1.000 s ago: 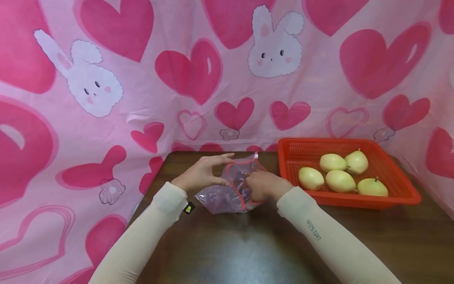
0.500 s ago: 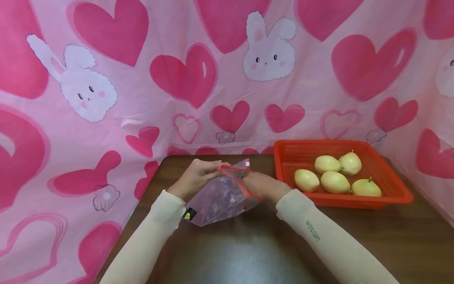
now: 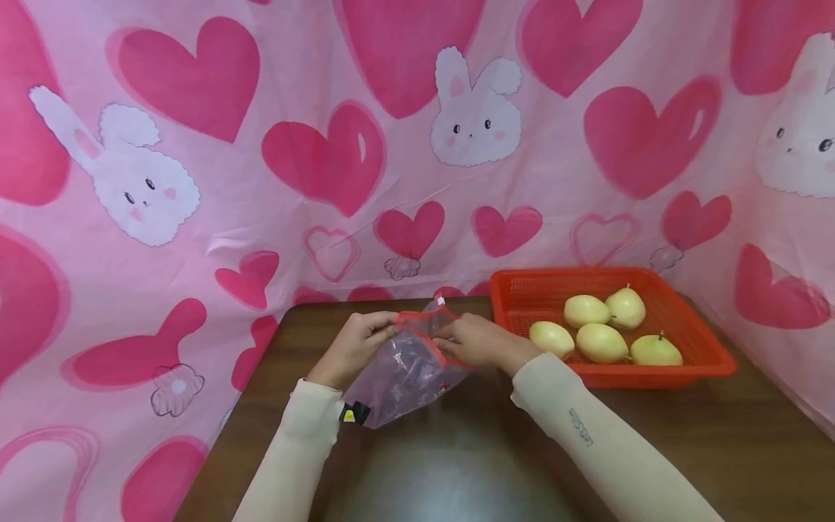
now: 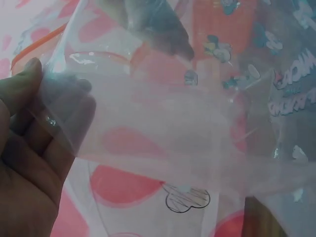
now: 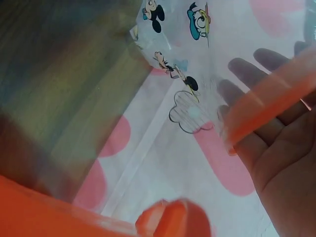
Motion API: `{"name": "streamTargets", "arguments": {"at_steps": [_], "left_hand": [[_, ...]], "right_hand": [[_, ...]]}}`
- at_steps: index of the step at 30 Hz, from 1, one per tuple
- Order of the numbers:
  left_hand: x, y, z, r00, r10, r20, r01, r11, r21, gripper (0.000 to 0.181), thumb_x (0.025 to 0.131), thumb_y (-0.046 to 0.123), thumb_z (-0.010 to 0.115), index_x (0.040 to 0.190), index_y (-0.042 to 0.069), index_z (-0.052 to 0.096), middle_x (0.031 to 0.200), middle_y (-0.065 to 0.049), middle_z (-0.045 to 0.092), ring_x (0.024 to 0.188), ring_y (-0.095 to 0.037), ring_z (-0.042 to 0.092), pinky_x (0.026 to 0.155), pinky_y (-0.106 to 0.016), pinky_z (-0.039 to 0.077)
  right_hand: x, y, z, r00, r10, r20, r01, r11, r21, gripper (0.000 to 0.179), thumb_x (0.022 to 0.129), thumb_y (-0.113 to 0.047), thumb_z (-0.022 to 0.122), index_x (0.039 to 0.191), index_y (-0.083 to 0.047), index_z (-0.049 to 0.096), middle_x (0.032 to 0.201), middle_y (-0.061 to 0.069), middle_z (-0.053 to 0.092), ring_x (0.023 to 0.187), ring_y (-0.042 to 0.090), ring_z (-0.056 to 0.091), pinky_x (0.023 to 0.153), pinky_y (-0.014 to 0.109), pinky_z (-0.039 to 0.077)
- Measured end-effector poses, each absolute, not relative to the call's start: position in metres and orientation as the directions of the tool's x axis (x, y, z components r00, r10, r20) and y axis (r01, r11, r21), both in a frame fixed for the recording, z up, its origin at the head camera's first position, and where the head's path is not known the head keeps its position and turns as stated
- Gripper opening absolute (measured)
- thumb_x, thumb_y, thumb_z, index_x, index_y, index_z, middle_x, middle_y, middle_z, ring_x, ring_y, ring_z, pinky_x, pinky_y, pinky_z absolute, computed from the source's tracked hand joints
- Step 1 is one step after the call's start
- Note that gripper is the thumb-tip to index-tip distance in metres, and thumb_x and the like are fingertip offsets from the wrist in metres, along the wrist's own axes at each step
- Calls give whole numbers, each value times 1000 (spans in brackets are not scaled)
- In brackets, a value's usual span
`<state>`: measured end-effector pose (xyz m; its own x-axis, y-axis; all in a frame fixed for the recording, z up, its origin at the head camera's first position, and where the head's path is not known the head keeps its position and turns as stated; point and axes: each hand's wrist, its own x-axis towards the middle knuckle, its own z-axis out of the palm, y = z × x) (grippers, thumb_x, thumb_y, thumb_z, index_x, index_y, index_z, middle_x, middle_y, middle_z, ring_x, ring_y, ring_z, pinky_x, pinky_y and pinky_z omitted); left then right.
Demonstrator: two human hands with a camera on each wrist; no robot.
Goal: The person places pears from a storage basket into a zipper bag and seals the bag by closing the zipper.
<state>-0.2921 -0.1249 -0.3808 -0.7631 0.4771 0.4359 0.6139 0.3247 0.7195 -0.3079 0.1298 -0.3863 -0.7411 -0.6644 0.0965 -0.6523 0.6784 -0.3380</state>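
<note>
A clear plastic zip bag with a red zip edge and a small white slider is held up over the table, its mouth apart. My left hand pinches the rim at its left side; in the left wrist view the thumb lies outside and the fingers show through the film. My right hand is at the right side of the mouth. In the right wrist view its fingers reach straight past the orange-red rim and are seen through the film. Cartoon figures are printed on the bag. No contents show inside.
To the right, a red plastic basket stands on the dark wooden table, holding several pale yellow pears. A pink cloth with hearts and rabbits hangs behind and beside the table. A black wrist-camera piece sits at my left cuff.
My left hand has gone from spread fingers beside the bag to pinching its rim. My right hand has drawn partly back from deep inside the mouth. The bag is lifted and its mouth spread.
</note>
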Motion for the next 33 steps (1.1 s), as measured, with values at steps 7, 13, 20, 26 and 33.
{"name": "streamTargets", "arguments": {"at_steps": [7,13,20,26,33], "left_hand": [[-303,-125,-387,-814,371,448,551,244,798,29,90,7,69,118,9,71,108,-4,72,92,-29,67,81,-30,55],[-307,-124,-392,-767,377,520,636,330,698,21,88,10,71,109,7,75,100,-3,73,81,-16,64,75,-29,56],[-305,-122,-396,-775,347,528,626,317,712,14,87,4,72,100,5,76,91,-4,73,73,-14,61,67,-27,54],[-303,-122,-397,-852,238,466,514,222,828,20,87,6,73,107,5,76,97,-3,74,83,-18,64,74,-29,55],[-306,-122,-396,-887,255,385,437,190,879,25,89,19,72,110,5,74,101,-10,72,86,-20,61,77,-31,54]], "right_hand": [[-304,138,-386,-760,-640,114,-637,697,-329,35,96,-40,60,123,-19,70,70,-18,61,72,3,59,78,28,53],[-304,138,-389,-753,-649,112,-642,686,-343,32,95,-38,62,120,-19,71,80,-18,66,75,2,60,79,29,53],[-302,147,-393,-745,-649,151,-653,666,-360,32,96,-33,63,120,-14,71,67,-15,61,65,4,58,68,28,53],[-300,159,-392,-781,-604,162,-614,691,-382,21,95,-37,63,100,-22,75,58,-11,57,52,6,50,55,26,49],[-303,164,-388,-802,-581,138,-583,710,-395,23,93,-44,63,94,-25,75,54,-12,52,49,8,48,50,27,47]]}}
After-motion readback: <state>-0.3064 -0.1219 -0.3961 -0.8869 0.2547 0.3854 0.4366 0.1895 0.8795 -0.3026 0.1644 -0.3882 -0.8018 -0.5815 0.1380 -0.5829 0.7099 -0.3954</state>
